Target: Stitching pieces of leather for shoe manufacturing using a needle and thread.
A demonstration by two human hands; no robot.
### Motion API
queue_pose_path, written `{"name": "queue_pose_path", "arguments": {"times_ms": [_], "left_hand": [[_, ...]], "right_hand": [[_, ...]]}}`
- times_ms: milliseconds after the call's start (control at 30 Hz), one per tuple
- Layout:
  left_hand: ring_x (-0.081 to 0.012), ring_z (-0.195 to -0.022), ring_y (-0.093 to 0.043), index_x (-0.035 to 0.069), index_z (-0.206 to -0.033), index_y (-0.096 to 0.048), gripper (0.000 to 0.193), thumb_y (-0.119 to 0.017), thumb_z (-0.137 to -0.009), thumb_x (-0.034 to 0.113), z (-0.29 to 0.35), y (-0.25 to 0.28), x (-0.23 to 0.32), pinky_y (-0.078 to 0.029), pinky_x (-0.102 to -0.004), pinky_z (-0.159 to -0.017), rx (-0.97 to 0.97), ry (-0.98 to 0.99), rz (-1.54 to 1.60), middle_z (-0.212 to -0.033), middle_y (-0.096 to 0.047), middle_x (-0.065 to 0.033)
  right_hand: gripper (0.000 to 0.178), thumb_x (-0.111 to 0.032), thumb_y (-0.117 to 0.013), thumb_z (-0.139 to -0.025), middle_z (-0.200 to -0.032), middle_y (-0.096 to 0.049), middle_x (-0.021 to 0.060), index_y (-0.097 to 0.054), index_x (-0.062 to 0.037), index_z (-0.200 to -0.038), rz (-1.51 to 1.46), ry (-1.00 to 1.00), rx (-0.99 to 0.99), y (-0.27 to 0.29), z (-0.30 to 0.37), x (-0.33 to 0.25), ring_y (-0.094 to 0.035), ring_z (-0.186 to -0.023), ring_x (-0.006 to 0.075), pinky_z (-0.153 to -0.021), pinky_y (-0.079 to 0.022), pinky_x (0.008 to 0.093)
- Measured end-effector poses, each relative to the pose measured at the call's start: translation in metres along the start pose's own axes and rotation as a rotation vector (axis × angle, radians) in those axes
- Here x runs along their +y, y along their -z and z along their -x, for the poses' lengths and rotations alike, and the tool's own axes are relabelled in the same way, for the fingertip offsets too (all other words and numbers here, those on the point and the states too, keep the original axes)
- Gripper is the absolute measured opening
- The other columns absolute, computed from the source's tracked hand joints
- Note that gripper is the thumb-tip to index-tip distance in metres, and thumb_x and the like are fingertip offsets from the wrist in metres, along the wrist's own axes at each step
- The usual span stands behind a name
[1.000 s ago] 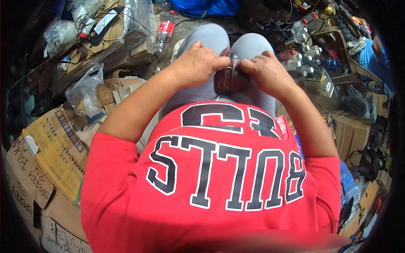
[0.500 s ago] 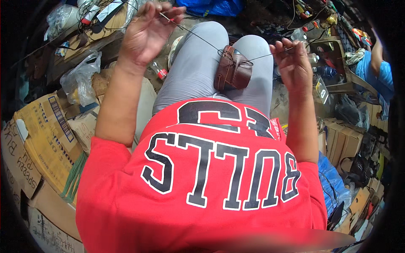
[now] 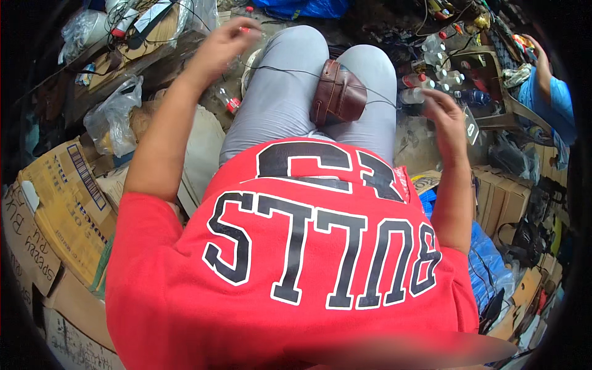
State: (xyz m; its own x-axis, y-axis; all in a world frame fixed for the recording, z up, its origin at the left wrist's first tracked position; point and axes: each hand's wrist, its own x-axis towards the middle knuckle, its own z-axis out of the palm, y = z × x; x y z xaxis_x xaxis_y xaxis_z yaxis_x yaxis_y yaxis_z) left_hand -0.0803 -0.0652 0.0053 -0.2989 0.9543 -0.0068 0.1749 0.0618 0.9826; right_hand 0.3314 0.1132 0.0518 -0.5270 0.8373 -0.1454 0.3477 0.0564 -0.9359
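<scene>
1. the brown leather piece (image 3: pixel 340 92), landmark for all below, lies across two grey-trousered thighs (image 3: pixel 271 108), bridging the gap between them.
2. the room around it is crowded: cardboard boxes (image 3: pixel 71 203) to its near left, a clear plastic bag (image 3: pixel 114 123) to its left, a blue tarp (image 3: pixel 302 7) beyond it.
3. its edges are untouched by either hand; trouser cloth shows on both sides of it, and the boxes stand well apart from it.
4. the left hand (image 3: pixel 227 48) is raised beyond it, to its left; blur hides whether the fingers pinch anything, so i cannot tell.
5. the right hand (image 3: pixel 447 117) is to its right, fingers parted and loosely bent, released.
6. counted: one leather piece; two dark thread lengths (image 3: pixel 287 69), one out each side of it; one other person's hand (image 3: pixel 542 61) far to its right; several clear bottles (image 3: pixel 412 96) to its right, too overlapped to number.
</scene>
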Motion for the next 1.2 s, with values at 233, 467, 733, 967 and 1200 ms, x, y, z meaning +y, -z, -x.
{"name": "queue_pose_path", "arguments": {"times_ms": [233,467,733,967,1200], "left_hand": [[-0.0247,-0.096,-0.061,0.014,-0.115,-0.065,0.038,-0.071,-0.079,0.023,-0.056,-0.087,0.054,-0.046,-0.034,-0.086,-0.589,-0.3,-0.589,-0.106,-0.065,-0.0112],[-0.027,-0.096,-0.063,0.013,-0.113,-0.067,0.04,-0.074,-0.075,0.024,-0.075,-0.094,0.058,-0.048,-0.0354,-0.083,-0.779,-0.21,-0.642,-0.106,-0.066,-0.014],[-0.0256,-0.089,-0.063,0.01,-0.112,-0.067,0.042,-0.075,-0.073,0.023,-0.076,-0.098,0.06,-0.049,-0.0347,-0.08,-0.788,-0.152,-0.663,-0.099,-0.068,-0.0127],[-0.0233,-0.079,-0.06,0.006,-0.099,-0.067,0.035,-0.078,-0.068,0.017,-0.072,-0.105,0.057,-0.047,-0.0349,-0.071,-0.786,-0.26,-0.585,-0.084,-0.065,-0.0103],[-0.0194,-0.075,-0.057,0.003,-0.089,-0.064,0.033,-0.081,-0.062,0.011,-0.068,-0.116,0.042,-0.045,-0.0324,-0.068,-0.73,-0.217,-0.489,-0.08,-0.061,-0.0076]], "right_hand": [[0.012,-0.005,-0.068,-0.078,-0.073,-0.064,0.0086,-0.072,-0.0056,-0.089,0.58,0.383,-0.239,-0.079,-0.005,-0.047,-0.062,-0.066,0.0167,-0.062,-0.047,0.0286],[0.013,-0.009,-0.069,-0.078,-0.074,-0.065,0.0087,-0.073,-0.0059,-0.091,0.447,0.238,-0.248,-0.086,-0.011,-0.043,-0.061,-0.065,0.0156,-0.061,-0.047,0.0276],[0.014,-0.01,-0.068,-0.081,-0.076,-0.063,0.0067,-0.072,-0.006,-0.094,0.424,0.168,-0.309,-0.09,-0.016,-0.051,-0.059,-0.068,0.0122,-0.063,-0.047,0.0261],[0.013,-0.005,-0.068,-0.079,-0.077,-0.06,0.0036,-0.072,-0.0067,-0.091,0.324,0.163,-0.371,-0.088,-0.021,-0.032,-0.056,-0.074,0.012,-0.068,-0.046,0.0252],[0.014,-0.006,-0.071,-0.075,-0.076,-0.059,0.0033,-0.072,-0.0078,-0.089,0.342,0.236,-0.366,-0.093,-0.022,-0.019,-0.055,-0.076,0.0141,-0.068,-0.045,0.0281]]}}
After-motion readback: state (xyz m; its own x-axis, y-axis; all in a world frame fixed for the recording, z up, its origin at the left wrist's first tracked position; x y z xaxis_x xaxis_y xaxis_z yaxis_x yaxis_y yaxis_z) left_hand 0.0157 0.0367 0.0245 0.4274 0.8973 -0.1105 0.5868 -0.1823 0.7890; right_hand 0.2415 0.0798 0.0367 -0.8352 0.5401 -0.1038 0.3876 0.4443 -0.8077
